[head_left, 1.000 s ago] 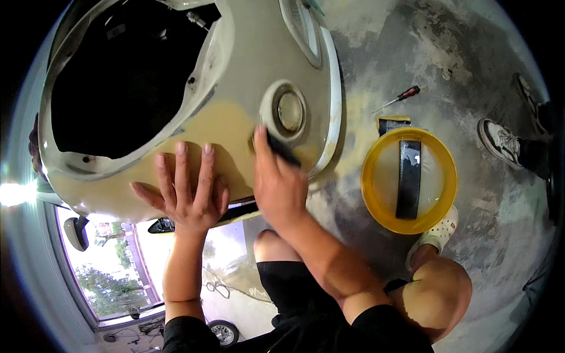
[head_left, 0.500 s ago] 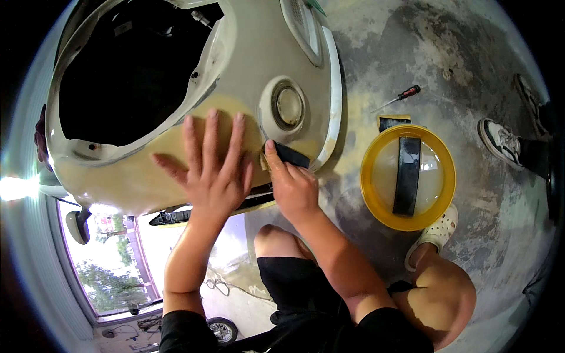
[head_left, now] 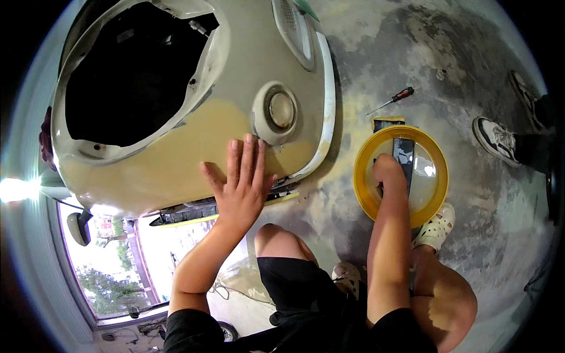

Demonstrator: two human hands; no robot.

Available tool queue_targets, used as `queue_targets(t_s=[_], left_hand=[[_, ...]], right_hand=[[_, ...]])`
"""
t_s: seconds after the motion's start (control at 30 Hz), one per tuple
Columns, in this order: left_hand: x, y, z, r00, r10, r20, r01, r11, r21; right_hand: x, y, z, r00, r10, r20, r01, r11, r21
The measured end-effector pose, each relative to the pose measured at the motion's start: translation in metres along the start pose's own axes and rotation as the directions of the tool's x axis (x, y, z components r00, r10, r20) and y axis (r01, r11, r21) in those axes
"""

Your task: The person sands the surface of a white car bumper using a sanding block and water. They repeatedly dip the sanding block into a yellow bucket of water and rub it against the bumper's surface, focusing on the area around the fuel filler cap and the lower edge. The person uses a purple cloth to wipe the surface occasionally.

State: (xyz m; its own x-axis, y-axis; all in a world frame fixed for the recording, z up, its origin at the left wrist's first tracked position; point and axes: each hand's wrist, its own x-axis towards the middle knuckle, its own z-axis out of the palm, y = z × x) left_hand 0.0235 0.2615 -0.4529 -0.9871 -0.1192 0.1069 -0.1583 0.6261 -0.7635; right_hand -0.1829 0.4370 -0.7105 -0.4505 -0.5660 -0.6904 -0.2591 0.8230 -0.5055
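Note:
My left hand lies flat with spread fingers on the beige car bumper, just below a round lamp. A yellowish patch covers that part of the surface. My right hand is down in the yellow basin of cloudy water, curled round a black sanding block, of which only dark edges show. Its fingertips are hidden by the hand. Beside it, a longer black block lies in the basin, wet on top.
A screwdriver with a red and black handle lies on the stained concrete floor. Behind the basin is a piece of sandpaper with a dark block. Another person's shoes stand at the right. The bumper has a large dark opening.
My right hand has left the bumper below the lamp and moved right into the basin with the sanding block. My left hand has slid right and nearer along the bumper.

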Motion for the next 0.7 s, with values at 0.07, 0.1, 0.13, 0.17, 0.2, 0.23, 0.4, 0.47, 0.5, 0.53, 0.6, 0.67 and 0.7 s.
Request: queue_targets(t_s=[0.07, 0.1, 0.13, 0.17, 0.2, 0.23, 0.4, 0.47, 0.5, 0.53, 0.6, 0.67, 0.7], left_hand=[[-0.002, -0.001, -0.007, 0.998, 0.047, 0.038, -0.047, 0.999, 0.013], [0.000, -0.002, -0.007, 0.997, 0.077, 0.012, -0.077, 0.997, 0.020], [-0.002, -0.006, -0.005, 0.994, 0.105, 0.028, -0.105, 0.994, 0.027], [-0.005, -0.011, -0.003, 0.990, 0.132, 0.046, -0.134, 0.990, 0.036], [-0.005, -0.013, -0.002, 0.985, 0.163, 0.057, -0.165, 0.986, 0.036], [0.011, 0.000, -0.002, 0.985, 0.171, 0.034, -0.170, 0.985, -0.040], [0.008, -0.021, -0.020, 0.987, 0.089, 0.132, -0.084, 0.996, -0.043], [0.035, -0.010, -0.026, 0.996, 0.057, 0.070, -0.052, 0.996, -0.068], [0.065, 0.015, -0.029, 0.998, 0.056, -0.021, -0.058, 0.989, -0.137], [0.086, 0.035, -0.031, 0.996, 0.045, -0.080, -0.059, 0.982, -0.180], [0.070, 0.023, -0.018, 0.999, 0.036, -0.001, -0.036, 0.996, -0.082], [0.051, 0.006, -0.015, 0.997, 0.013, 0.078, -0.011, 0.999, -0.033], [0.047, 0.003, -0.016, 0.994, 0.039, 0.101, -0.034, 0.998, -0.053]], right_hand=[[0.044, 0.016, 0.035, 1.000, 0.025, 0.000, -0.025, 1.000, -0.009], [0.064, 0.026, 0.051, 0.999, 0.049, -0.005, -0.050, 0.999, -0.011], [0.077, 0.026, 0.066, 0.999, 0.031, -0.011, -0.032, 0.998, -0.057], [0.086, 0.023, 0.081, 1.000, 0.011, -0.015, -0.012, 0.995, -0.101], [0.098, 0.028, 0.099, 1.000, 0.002, -0.022, -0.005, 0.989, -0.147], [0.124, 0.072, 0.121, 0.998, 0.054, -0.044, -0.057, 0.995, -0.083], [0.140, 0.020, 0.154, 0.992, -0.107, 0.072, 0.115, 0.984, -0.133], [0.168, 0.039, 0.150, 0.980, -0.102, 0.173, 0.136, 0.971, -0.197], [0.190, 0.093, 0.134, 0.965, 0.006, 0.262, 0.058, 0.970, -0.236], [0.196, 0.132, 0.131, 0.926, 0.079, 0.369, 0.024, 0.964, -0.266], [0.155, 0.069, 0.146, 0.980, -0.052, 0.193, 0.063, 0.997, -0.052], [0.088, 0.010, 0.110, 0.996, -0.061, 0.065, 0.053, 0.990, 0.127], [0.058, -0.004, 0.083, 1.000, -0.001, 0.032, -0.006, 0.977, 0.212]])
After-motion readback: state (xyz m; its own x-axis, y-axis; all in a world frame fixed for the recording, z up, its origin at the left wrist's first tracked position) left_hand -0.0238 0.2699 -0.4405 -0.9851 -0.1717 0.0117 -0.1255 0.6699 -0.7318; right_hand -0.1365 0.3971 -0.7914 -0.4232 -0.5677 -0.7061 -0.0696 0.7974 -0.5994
